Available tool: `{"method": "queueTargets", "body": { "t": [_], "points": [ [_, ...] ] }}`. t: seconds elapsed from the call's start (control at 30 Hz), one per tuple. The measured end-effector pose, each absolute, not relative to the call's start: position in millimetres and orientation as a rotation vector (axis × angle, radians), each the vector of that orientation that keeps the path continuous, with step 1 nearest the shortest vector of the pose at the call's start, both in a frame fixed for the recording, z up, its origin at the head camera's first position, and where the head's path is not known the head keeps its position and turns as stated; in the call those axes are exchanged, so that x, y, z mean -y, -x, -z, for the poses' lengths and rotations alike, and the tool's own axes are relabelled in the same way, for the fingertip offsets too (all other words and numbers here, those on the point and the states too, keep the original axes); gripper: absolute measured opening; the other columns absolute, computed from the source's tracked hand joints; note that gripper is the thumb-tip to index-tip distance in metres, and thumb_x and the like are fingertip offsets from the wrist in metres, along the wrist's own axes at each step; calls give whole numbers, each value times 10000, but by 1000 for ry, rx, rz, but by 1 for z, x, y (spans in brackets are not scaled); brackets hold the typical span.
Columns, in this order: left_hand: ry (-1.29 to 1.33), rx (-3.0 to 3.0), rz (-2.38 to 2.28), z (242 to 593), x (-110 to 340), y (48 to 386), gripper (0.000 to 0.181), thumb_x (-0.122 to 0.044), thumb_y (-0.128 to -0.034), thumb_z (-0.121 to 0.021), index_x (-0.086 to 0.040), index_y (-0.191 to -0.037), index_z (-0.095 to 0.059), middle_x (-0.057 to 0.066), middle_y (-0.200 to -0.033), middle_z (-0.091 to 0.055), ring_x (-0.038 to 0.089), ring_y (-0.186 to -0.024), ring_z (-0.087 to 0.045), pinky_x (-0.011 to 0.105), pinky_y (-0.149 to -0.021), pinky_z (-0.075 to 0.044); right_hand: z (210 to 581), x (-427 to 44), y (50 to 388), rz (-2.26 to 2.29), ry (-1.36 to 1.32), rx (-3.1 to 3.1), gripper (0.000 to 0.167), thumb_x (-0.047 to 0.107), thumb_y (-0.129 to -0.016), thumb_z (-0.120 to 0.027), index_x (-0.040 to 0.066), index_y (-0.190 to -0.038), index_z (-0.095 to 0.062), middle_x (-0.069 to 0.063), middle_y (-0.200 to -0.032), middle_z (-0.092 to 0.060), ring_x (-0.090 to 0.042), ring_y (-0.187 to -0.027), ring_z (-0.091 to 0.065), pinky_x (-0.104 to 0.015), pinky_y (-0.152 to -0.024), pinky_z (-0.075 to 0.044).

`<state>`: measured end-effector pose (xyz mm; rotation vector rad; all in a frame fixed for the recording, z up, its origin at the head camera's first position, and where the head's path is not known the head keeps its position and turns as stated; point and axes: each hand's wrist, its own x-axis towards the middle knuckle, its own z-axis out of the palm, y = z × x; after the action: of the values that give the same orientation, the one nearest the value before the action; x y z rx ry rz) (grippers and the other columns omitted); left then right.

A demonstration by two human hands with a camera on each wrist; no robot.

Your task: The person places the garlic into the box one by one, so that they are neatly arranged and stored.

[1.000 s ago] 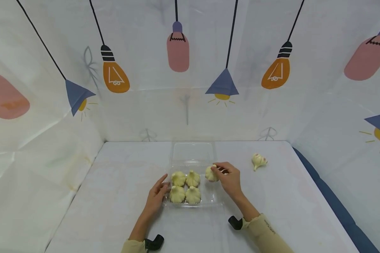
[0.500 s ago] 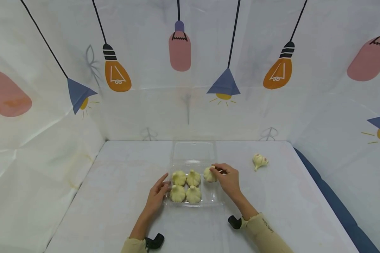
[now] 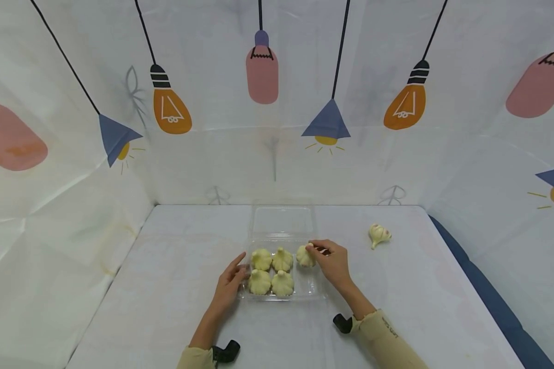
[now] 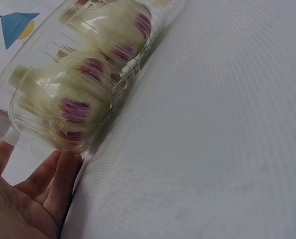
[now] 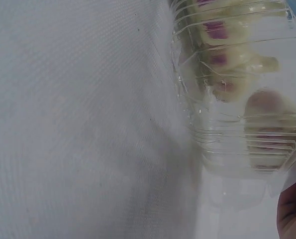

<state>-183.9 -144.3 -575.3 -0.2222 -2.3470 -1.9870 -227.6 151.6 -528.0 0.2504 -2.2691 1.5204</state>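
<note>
In the head view a clear plastic clamshell box [image 3: 307, 284] lies on the white table with its lid [image 3: 283, 219] folded back. Several pale garlic bulbs [image 3: 282, 283] fill its left half in two rows; the left wrist view shows purple patches on the bulbs [image 4: 63, 102] through the wall. My right hand [image 3: 334, 262] pinches another garlic bulb [image 3: 304, 257] between thumb and fingers, inside the box's far right part. Against the box's left side my left hand [image 3: 228, 283] rests, fingers touching the wall. Only part of the right hand [image 5: 293, 206] enters the right wrist view.
One loose garlic bulb [image 3: 379, 236] lies on the white table [image 3: 166, 287] at the back right. A white sheet [image 3: 203, 154] printed with lamps stands behind and at both sides. Dark blue fabric [image 3: 485, 292] shows past the table's right edge.
My right hand has brought its garlic bulb slightly left and down, closer to the bulbs in the box. The left hand stays at the box's side.
</note>
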Motion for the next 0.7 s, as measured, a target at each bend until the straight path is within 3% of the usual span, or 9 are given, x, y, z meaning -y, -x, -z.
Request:
{"method": "queueTargets", "body": {
  "t": [0.2, 0.43, 0.7],
  "points": [
    [234, 2316, 2008, 576, 144, 184, 439, -139, -1028, -498, -25, -1447, -435, 238, -1169, -608, 320, -984, -624, 276, -759, -486, 530, -152, 228, -1486, -257, 2282, 147, 166, -812, -806, 79, -928, -781, 14, -824, -711, -170, -699, -604, -240, -538, -448],
    [197, 2348, 2016, 574, 143, 183, 447, -167, -1032, -495, -78, -1464, -430, 219, -1190, -602, 323, -1030, -608, 280, -777, -487, 534, -153, 229, -1452, -278, 2297, 133, 172, -814, -803, 107, -929, -782, 25, -828, -706, -156, -712, -604, -247, -555, -444],
    [227, 2349, 2034, 550, 140, 174, 436, -60, -1024, -472, 22, -1447, -407, 286, -1181, -586, 408, -1031, -588, 314, -781, -497, 538, -153, 230, -1455, -272, 2300, 136, 171, -811, -806, 107, -928, -783, 21, -835, -708, -148, -722, -602, -244, -556, -431]
  ]
}}
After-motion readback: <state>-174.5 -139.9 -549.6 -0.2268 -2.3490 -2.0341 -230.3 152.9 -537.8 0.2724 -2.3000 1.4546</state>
